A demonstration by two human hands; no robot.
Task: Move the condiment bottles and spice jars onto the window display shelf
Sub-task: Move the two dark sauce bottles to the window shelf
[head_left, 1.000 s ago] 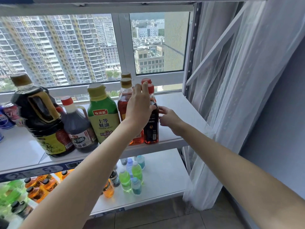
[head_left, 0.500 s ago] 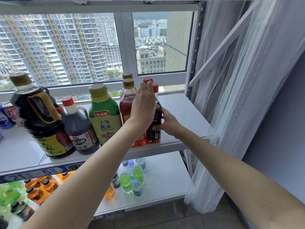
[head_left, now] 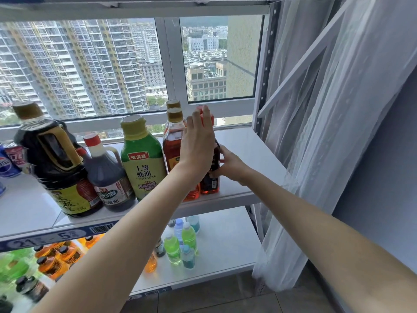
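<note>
- Red-capped and dark, the slim sauce bottle (head_left: pixel 211 177) is standing upright near the front edge of the window display shelf (head_left: pixel 248 154), toward its right end, touching or just beside the amber bottle (head_left: pixel 174 150) on its left.
- Right hand (head_left: pixel 230 164) is wrapping its fingers round the lower body of the slim sauce bottle from the right side.
- Left hand (head_left: pixel 198 145) is lying with straight fingers against the upper body and neck of that bottle, steadying it; it is holding nothing that I can see.
- Risk, as I judge it: the bottle is tall, narrow and sitting close to the front edge, so letting go while it is leaning, or brushing it while pulling the forearms back, could be tipping it off onto the lower shelf (head_left: pixel 225 245).
- A nudge to the left could also be knocking the amber bottle and the second one (head_left: pixel 173 104) behind it.
- Standing further left along the shelf are the green oyster sauce bottle (head_left: pixel 142 159), a vinegar jug (head_left: pixel 106 175) and a big soy sauce jug (head_left: pixel 56 163), crowding any move that way.
- Soda cans (head_left: pixel 11 159) are sitting at the left edge.
- Small drink bottles (head_left: pixel 180 242) are filling the lower shelf below.
- White curtain (head_left: pixel 327 132) is hanging just past the shelf's right end, beside open shelf space.
</note>
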